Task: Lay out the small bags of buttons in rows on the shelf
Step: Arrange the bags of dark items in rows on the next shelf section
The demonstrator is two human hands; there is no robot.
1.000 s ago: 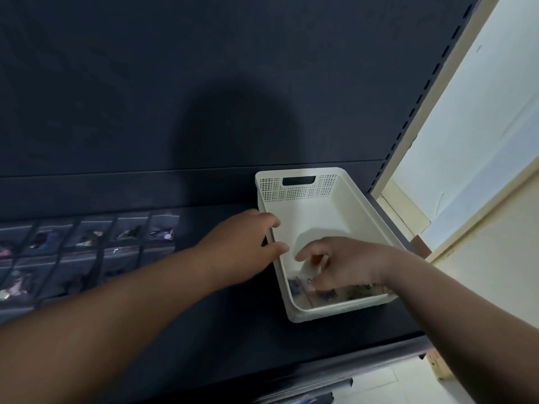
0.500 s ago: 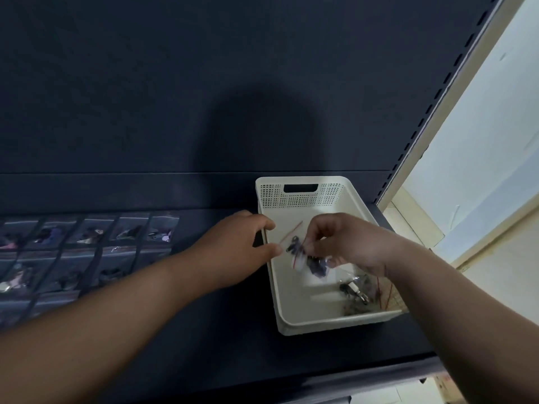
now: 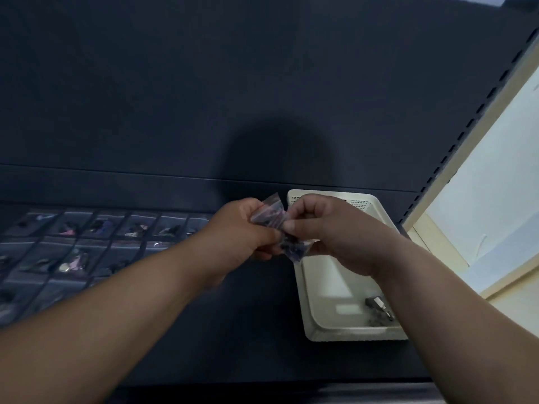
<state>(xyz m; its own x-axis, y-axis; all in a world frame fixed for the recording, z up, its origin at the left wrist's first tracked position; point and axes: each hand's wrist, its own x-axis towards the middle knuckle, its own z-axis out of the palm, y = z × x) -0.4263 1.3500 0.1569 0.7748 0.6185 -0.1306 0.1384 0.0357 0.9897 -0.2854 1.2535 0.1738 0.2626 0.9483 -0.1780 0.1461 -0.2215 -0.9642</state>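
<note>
A small clear bag of dark buttons is held up between both hands, above the shelf and just left of the white basket. My left hand pinches its left side and my right hand pinches its right side. A second bit of bag with dark buttons hangs below my fingers. Rows of small button bags lie flat on the dark shelf at the left. A few bags lie in the basket's near right corner, partly hidden by my right forearm.
The shelf's dark back panel rises behind everything. A slotted upright bounds the shelf on the right, with a pale wall beyond. The shelf's front edge runs along the bottom.
My right hand lifted a bag out of the basket and carried it left and up. My left hand left the basket's rim and took hold of the bag's other side.
</note>
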